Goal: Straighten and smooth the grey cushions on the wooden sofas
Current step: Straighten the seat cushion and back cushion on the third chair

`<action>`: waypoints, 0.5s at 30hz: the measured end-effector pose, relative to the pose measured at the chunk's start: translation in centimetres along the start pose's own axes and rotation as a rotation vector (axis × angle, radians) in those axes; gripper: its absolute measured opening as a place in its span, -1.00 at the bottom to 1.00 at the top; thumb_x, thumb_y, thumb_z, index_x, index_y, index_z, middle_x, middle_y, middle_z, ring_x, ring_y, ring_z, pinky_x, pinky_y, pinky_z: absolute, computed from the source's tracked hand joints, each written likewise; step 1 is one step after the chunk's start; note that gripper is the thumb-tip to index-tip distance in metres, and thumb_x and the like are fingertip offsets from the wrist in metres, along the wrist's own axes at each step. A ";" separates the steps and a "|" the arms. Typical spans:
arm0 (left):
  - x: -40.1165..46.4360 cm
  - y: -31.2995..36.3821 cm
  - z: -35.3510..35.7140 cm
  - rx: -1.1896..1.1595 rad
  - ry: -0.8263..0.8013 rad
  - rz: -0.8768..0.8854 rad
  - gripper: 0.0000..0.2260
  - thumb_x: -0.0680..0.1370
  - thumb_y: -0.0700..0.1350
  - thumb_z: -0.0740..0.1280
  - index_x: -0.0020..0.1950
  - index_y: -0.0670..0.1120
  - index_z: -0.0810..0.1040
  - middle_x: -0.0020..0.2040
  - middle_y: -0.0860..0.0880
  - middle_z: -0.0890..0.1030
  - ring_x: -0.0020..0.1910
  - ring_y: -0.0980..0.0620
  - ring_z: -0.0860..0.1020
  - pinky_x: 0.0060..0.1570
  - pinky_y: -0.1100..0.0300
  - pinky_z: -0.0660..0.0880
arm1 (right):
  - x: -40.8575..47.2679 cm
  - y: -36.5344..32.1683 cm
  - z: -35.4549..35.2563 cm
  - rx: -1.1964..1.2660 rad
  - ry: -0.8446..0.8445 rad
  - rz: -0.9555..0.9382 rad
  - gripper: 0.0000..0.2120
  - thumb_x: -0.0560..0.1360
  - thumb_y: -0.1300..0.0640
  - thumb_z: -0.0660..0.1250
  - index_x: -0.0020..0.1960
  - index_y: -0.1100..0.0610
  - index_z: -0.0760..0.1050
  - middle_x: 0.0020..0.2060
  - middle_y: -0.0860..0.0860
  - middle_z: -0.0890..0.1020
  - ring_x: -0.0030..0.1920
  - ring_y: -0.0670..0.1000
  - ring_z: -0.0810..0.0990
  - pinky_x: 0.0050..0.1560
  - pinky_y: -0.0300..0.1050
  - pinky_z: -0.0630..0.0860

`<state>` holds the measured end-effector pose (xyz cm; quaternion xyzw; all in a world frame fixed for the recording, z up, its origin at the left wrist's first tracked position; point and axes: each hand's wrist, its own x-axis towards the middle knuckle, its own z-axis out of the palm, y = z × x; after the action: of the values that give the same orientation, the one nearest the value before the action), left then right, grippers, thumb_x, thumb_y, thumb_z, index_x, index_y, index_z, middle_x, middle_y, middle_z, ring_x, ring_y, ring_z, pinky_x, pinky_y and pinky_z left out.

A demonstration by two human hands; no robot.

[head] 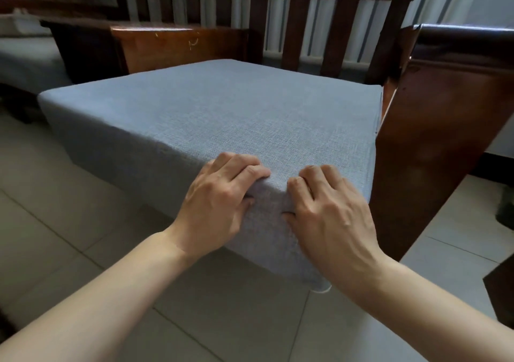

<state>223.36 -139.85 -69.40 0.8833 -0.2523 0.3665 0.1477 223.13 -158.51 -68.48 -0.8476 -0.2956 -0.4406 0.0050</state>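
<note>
Floor [83, 222]: pale tiles with dark grout lines, running under the furniture and both forearms.
Wooden sofa [434, 127]: dark red-brown frame; slatted back [292, 27] across the top, broad armrest post on the right, touching the cushion's right edge.
Grey cushion [211, 116]: thick, woven fabric, lying on the sofa seat; top face flat and smooth; its near corner juts out past the frame over the floor, toward the viewer.
Second sofa [172, 47]: wooden arm panel just beyond the cushion's far left edge, scratched on top; a further grey seat [25, 63] to the far left, blurred.
Dark object [504, 208]: on the floor at the right margin, too unclear to identify.
Left hand [219, 197]: at the cushion's near corner, left side; grip closed on the fabric, fingers curled over the top edge, thumb against the side face.
Right hand [331, 205]: just beside the left, on the corner's right side; same grip, fingers curled over the top edge, thumb pinching the side fabric.
</note>
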 end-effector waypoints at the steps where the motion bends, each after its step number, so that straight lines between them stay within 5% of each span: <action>1: 0.2 -0.1 -0.1 -0.017 -0.004 0.005 -0.70 0.39 -0.19 0.29 0.12 -0.14 0.56 0.10 -0.01 0.55 0.09 -0.05 0.47 0.08 0.00 0.45 | 0.1 0.0 0.0 0.005 -0.001 -0.003 -0.80 0.27 0.30 0.48 -0.20 0.22 0.48 -0.26 0.14 0.52 -0.23 0.17 0.49 -0.28 0.02 0.41; 6: 1.5 -0.5 -0.7 -0.069 -0.008 0.015 -0.88 0.40 -0.23 0.27 -0.11 -0.13 0.54 -0.16 0.03 0.56 -0.12 0.02 0.46 -0.11 0.11 0.44 | 1.3 -0.7 0.0 0.015 0.002 -0.045 -0.91 0.33 0.35 0.21 -0.27 0.19 0.44 -0.38 0.10 0.46 -0.33 0.11 0.44 -0.30 -0.09 0.27; 8: 1.9 -0.4 -0.8 -0.066 -0.016 0.019 -0.89 0.36 -0.30 0.30 -0.18 -0.12 0.52 -0.24 0.04 0.54 -0.20 0.02 0.45 -0.20 0.10 0.44 | 1.8 -1.1 0.0 0.031 -0.012 -0.040 -0.78 0.35 0.33 0.04 -0.29 0.19 0.45 -0.42 0.08 0.45 -0.37 0.09 0.42 -0.30 -0.13 0.21; 15: 2.2 -0.2 -1.7 -0.088 -0.033 -0.003 -0.80 0.28 -0.40 0.37 -0.29 -0.11 0.50 -0.35 0.05 0.53 -0.32 0.04 0.46 -0.34 0.14 0.45 | 2.3 -1.6 -1.0 0.053 -0.032 0.004 -0.81 0.30 0.32 0.05 -0.35 0.16 0.41 -0.49 0.04 0.42 -0.45 0.03 0.37 -0.35 -0.18 0.12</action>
<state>223.84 -139.72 -66.65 0.8822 -0.2692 0.3404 0.1827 222.52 -156.35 -66.55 -0.8547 -0.3054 -0.4191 0.0236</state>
